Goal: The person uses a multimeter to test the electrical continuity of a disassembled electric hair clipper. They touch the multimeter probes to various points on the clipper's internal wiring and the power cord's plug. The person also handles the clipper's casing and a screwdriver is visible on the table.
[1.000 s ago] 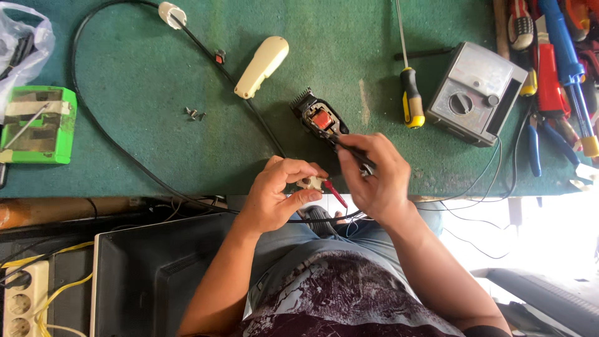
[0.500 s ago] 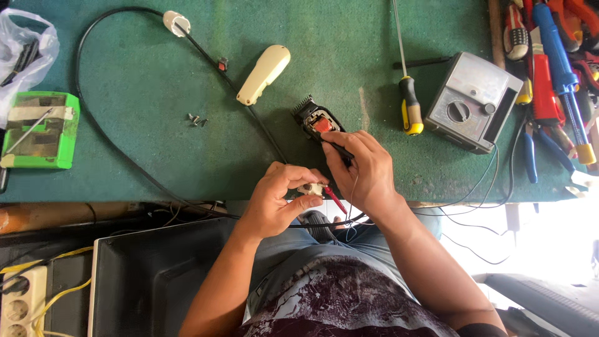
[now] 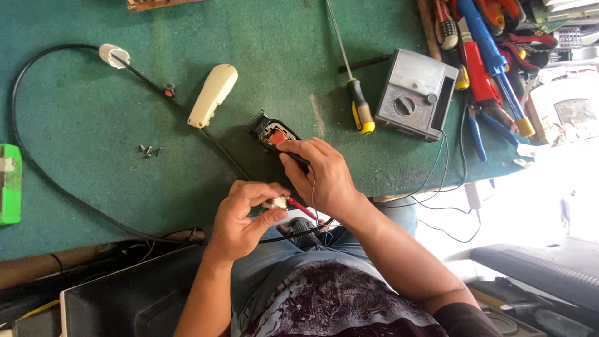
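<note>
Green felt-like mat [image 3: 125, 100] covers the bench under both hands. I see my left hand [image 3: 240, 218] curled nearly closed, thumb and forefinger pinching a small pale plug-like part [image 3: 275, 202] w/ a red probe tip [image 3: 304, 210] touching it from the right. My right hand [image 3: 321, 178] sits just right of and above the left, fingers bent around a dark probe lead [image 3: 297, 157]; its tip meets the opened hair clipper body [image 3: 269, 132], black w/ red-orange internals, which lies on the mat just beyond the right fingertips. Cream clipper cover [image 3: 213, 95] lies farther out, above the left hand, approx. beside the black power cord [image 3: 37, 168] that loops wide to the left and ends at a white plug [image 3: 113, 55]. Small loose screws [image 3: 148, 150] rest on the mat left of the clipper, well apart from the hands. Beyond the right hand: yellow-and-black screwdriver [image 3: 360, 107], then a grey analogue multimeter [image 3: 416, 95] w/ thin wires trailing back toward the bench edge. Far right, a pile of tools incl. blue-handled pliers [image 3: 493, 56]. Green box [image 3: 9, 184] at far left edge.
</note>
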